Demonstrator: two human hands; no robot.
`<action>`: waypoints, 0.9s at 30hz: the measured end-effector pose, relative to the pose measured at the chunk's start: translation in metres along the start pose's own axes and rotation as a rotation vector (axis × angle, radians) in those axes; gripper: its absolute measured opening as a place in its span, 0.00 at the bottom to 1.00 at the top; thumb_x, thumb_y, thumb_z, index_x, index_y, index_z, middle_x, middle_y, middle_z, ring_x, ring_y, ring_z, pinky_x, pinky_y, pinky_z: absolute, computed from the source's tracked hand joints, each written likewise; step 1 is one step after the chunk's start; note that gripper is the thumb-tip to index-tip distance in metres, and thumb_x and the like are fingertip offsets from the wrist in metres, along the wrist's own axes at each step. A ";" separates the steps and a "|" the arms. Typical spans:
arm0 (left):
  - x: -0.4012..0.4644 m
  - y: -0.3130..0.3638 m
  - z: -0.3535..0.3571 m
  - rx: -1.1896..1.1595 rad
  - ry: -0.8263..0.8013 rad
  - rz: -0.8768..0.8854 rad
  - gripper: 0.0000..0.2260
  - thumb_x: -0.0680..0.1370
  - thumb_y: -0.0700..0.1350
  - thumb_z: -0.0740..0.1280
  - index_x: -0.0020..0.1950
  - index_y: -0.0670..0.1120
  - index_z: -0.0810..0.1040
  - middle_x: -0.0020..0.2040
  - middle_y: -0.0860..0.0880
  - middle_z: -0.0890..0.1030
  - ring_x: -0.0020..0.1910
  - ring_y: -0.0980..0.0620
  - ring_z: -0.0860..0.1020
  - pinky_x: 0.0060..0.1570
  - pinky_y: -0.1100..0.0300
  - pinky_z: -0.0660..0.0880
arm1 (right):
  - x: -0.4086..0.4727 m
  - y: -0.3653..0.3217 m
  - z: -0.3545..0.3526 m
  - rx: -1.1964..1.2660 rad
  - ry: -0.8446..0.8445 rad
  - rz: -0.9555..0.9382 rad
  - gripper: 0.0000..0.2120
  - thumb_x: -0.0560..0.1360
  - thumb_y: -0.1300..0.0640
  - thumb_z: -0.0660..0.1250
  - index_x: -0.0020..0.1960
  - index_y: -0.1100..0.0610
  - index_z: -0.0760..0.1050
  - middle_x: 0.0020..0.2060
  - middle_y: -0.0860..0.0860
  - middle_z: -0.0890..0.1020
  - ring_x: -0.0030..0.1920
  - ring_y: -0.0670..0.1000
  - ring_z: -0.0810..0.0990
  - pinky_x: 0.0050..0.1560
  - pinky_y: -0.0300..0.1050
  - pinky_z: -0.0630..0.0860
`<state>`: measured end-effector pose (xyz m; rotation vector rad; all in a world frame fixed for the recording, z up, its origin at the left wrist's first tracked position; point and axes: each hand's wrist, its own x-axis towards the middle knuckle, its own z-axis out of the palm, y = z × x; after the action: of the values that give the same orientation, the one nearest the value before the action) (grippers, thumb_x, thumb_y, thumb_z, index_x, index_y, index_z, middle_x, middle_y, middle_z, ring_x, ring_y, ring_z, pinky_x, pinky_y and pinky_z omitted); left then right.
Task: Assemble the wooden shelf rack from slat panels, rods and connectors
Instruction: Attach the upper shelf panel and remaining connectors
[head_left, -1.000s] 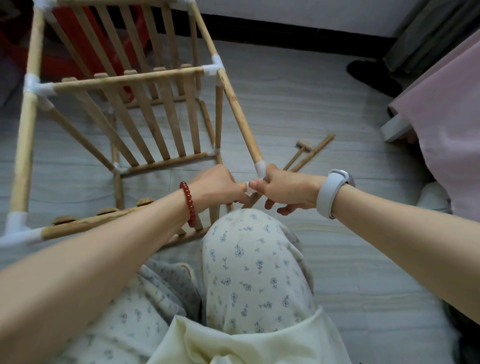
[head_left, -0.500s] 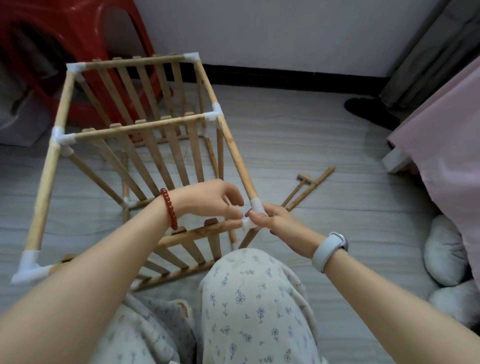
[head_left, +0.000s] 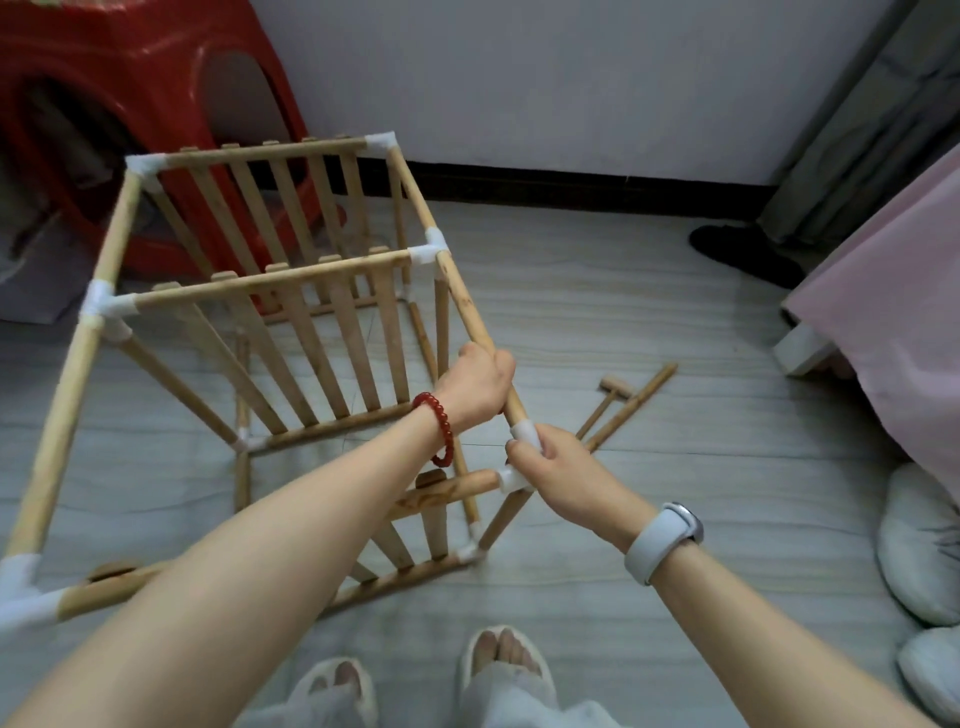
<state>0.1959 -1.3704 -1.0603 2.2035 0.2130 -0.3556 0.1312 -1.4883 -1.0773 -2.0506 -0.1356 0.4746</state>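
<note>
Watching from a few steps off, nearest me are the person's slippered feet (head_left: 498, 660) on the grey floor (head_left: 649, 322), arms stretched out over them to the wooden rack (head_left: 270, 322).

Right hand (head_left: 558, 470) has its fingers curled round the white corner connector (head_left: 514, 478) at the near end of the frame, thumb up on the sleeve. Just above that, the left hand (head_left: 475, 387) is wrapped tight round the long rod (head_left: 457, 296) that runs into the same connector. Looks to me like they're seating that rod into the joint; can't tell if it's fully home.

Below the grip, a slat panel (head_left: 431, 514) plugs into the connector and drops to the floor. Beyond the hands, the middle slat panel (head_left: 291, 338) and the far slat panel (head_left: 280, 202) stand between the rails, white connectors at every corner I can see.

So I'd say it's mostly done: frame's boxed up, three panels in. Off to the right of the grip, a small wooden mallet (head_left: 605, 397) and a spare rod (head_left: 631, 408) lie loose on the floor, so probably some tapping and one more piece to go.

Behind it all sits a red plastic stool (head_left: 130, 104) against the wall, pink bedding (head_left: 893, 291) off right.
</note>
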 end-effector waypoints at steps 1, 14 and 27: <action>0.003 -0.002 0.002 -0.021 0.017 -0.002 0.11 0.81 0.45 0.51 0.48 0.39 0.67 0.44 0.33 0.77 0.40 0.40 0.77 0.44 0.50 0.74 | 0.002 0.001 0.000 -0.010 0.007 -0.021 0.11 0.76 0.59 0.58 0.36 0.55 0.64 0.31 0.49 0.68 0.29 0.43 0.65 0.27 0.33 0.62; 0.012 -0.002 0.016 -0.119 0.000 -0.068 0.18 0.80 0.46 0.51 0.56 0.32 0.70 0.33 0.42 0.77 0.24 0.49 0.77 0.25 0.60 0.73 | -0.011 0.009 -0.003 0.004 0.044 -0.018 0.12 0.79 0.54 0.58 0.38 0.54 0.67 0.32 0.46 0.69 0.30 0.41 0.66 0.29 0.32 0.64; -0.067 -0.032 -0.026 0.293 -0.548 0.284 0.11 0.79 0.55 0.62 0.56 0.51 0.75 0.46 0.56 0.81 0.46 0.59 0.80 0.50 0.59 0.77 | -0.012 -0.040 -0.032 -0.482 -0.110 0.225 0.18 0.78 0.48 0.58 0.45 0.61 0.78 0.37 0.56 0.84 0.35 0.52 0.83 0.36 0.42 0.77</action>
<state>0.1289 -1.3325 -1.0471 2.2799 -0.4714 -0.8501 0.1369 -1.4975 -1.0259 -2.5265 -0.0912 0.7513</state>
